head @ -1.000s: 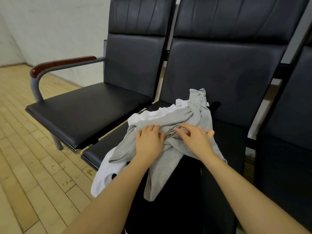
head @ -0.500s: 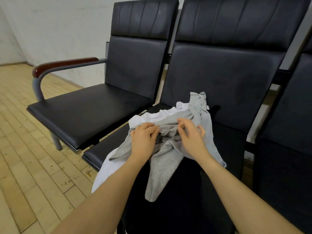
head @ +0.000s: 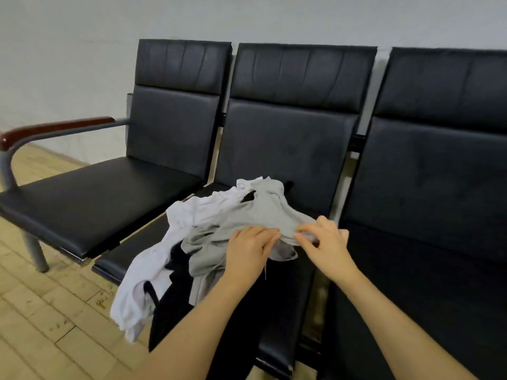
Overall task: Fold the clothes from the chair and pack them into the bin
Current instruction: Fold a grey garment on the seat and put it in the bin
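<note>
A heap of clothes lies on the middle black chair seat (head: pixel 129 255). On top is a grey garment (head: pixel 260 215), crumpled. Under it a white garment (head: pixel 145 272) hangs over the seat's front edge, and a black garment (head: pixel 175 300) drapes down beside it. My left hand (head: pixel 248 249) grips the grey garment's edge with curled fingers. Just to its right, my right hand (head: pixel 325 242) pinches the same edge between thumb and fingertips. No bin is in view.
Three joined black chairs stand against a pale wall. The left seat (head: pixel 90 204) has a wooden armrest (head: pixel 52 128) on a metal frame. The right chair (head: pixel 433 229) is close beside my right arm. Wooden floor (head: pixel 44 325) lies at the lower left.
The view has pulled back and up, showing all three chairs. Both hands have shifted right along the grey garment and now hold its edge, and the garment is spread out flatter.
</note>
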The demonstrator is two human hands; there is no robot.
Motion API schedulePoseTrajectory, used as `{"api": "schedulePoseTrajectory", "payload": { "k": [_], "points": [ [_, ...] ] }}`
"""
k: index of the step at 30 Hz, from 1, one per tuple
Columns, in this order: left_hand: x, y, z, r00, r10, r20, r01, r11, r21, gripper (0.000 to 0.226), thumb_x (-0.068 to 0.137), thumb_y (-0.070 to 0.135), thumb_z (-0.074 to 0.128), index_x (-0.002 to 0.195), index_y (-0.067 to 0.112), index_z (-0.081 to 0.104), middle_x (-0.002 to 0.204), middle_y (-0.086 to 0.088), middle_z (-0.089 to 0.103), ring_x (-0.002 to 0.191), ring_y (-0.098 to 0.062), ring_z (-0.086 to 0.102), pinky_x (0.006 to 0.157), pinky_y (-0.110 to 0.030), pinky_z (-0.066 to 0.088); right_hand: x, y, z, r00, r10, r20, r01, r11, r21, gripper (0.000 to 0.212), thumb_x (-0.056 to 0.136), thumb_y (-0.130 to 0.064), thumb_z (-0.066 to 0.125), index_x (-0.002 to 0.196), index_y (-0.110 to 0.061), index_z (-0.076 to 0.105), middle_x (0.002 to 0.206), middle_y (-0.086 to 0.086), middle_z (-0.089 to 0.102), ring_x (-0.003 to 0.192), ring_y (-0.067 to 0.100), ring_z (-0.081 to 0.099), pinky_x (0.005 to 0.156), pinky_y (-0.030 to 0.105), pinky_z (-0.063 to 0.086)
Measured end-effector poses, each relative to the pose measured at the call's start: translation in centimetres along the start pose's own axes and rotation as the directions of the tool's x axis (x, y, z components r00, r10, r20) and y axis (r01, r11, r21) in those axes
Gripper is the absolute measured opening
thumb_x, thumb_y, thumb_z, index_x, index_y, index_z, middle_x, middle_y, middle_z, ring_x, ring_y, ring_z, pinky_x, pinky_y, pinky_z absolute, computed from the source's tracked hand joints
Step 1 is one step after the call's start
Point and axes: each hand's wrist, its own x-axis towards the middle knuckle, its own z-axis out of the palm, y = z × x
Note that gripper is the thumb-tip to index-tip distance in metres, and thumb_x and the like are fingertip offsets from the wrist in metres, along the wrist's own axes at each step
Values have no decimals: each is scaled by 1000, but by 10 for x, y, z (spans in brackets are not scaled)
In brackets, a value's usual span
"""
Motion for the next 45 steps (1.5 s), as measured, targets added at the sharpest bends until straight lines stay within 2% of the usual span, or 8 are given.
{"api": "schedulePoseTrajectory", "payload": {
  "k": [6,13,19,25,29,33,39,45],
  "points": [
    [-8,92,31,990,135,44,-123,968,-218,27,90,35,51,90,22,74,79,8,66,72,-14,62,63,-30,47,-66,42,-79,983,51,-174,-87,976,-202,13,89,-25,64,77,-19,66,80,-7,34,77,11,35,67,30,13],
    [-48,208,85,946,312,92,-272,913,-303,28,89,37,49,81,24,73,73,9,61,72,-9,53,67,-22,32,-174,111,-140,933,149,-326,-292,842,-452,15,80,-21,74,73,-19,62,82,-4,34,72,14,33,70,35,23],
    [-80,242,125,950,223,217,-158,947,-280,37,93,38,41,92,17,72,83,5,65,76,-16,62,66,-32,48,-242,167,-147,855,382,-351,-513,722,-465,20,90,-29,54,76,-18,63,84,1,49,73,23,45,73,35,26],
    [-88,236,135,918,305,255,-296,952,-72,37,90,32,39,99,14,70,86,3,66,75,-14,61,68,-29,48,-241,168,-125,881,434,-188,-472,839,-272,23,99,-31,43,112,-22,59,116,-6,51,109,13,45,88,22,21],
    [-94,227,144,944,237,230,-220,971,-99,34,90,29,42,100,13,70,87,2,67,77,-15,62,70,-28,44,-238,170,-101,888,458,37,-438,868,-234,57,95,-56,28,140,-25,42,142,-9,44,134,12,36,109,25,16],
    [-92,210,143,933,132,334,-102,989,-105,41,89,38,40,99,13,71,92,1,70,83,-18,65,74,-32,47,-228,188,-96,856,496,145,-426,837,-345,51,98,-56,28,146,-38,29,154,-14,26,143,3,17,115,29,4],
    [-92,187,137,880,126,457,-58,985,-160,55,89,54,34,110,16,68,107,1,69,99,-20,63,84,-35,44,-218,187,-100,851,524,35,-481,804,-349,44,97,-51,39,139,-38,41,144,-11,39,133,10,34,110,35,11],
    [-97,164,116,925,200,324,-183,980,-81,39,89,42,44,94,14,71,86,3,68,79,-18,63,71,-34,47,-214,155,-96,956,247,-159,-277,938,-208,30,90,-48,47,104,-27,63,96,-16,52,94,7,49,80,22,19]
  ]
}}
